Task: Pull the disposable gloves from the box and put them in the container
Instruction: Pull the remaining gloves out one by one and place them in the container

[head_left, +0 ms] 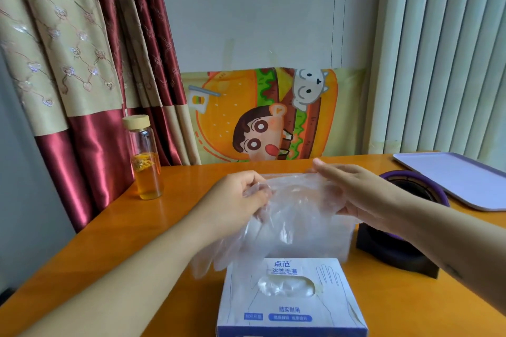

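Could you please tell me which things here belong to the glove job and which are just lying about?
In the job: gloves, held by the left hand and right hand; glove box; purple-rimmed container.
Lying about: glass bottle; lavender tray; cartoon poster.

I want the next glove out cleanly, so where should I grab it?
Pinch the next glove by its crumpled bulge in the oval opening on top of the box, coming straight down: the opening faces up, and only that bulge shows.
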{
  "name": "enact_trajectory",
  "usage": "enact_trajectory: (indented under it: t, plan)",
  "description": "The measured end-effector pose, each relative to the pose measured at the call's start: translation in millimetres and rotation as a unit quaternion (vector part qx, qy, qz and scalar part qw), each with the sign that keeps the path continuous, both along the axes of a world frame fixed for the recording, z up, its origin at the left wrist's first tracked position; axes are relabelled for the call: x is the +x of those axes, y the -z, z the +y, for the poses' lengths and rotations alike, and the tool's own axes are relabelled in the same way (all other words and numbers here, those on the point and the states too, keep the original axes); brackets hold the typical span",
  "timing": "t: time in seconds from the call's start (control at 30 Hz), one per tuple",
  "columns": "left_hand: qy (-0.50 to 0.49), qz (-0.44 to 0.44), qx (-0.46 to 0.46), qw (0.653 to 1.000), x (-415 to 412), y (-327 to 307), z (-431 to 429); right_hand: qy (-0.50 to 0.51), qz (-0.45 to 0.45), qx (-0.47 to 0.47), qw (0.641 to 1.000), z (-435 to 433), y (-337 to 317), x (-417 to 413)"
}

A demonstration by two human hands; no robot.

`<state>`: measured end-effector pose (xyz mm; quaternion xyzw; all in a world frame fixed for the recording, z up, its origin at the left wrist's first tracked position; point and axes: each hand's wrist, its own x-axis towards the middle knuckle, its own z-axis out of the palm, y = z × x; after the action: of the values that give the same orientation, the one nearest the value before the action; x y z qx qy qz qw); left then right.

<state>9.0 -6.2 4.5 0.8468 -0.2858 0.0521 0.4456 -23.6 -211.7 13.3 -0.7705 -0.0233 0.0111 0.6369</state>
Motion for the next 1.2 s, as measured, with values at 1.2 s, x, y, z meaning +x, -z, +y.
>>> enact_trajectory:
  t: [1.2]
  plan:
    - [0.108,-0.216,0.181,0.953,-10.7,20.8,2.2,-0.09,-0.087,-0.22,0.967,11.4,-25.3,7.7]
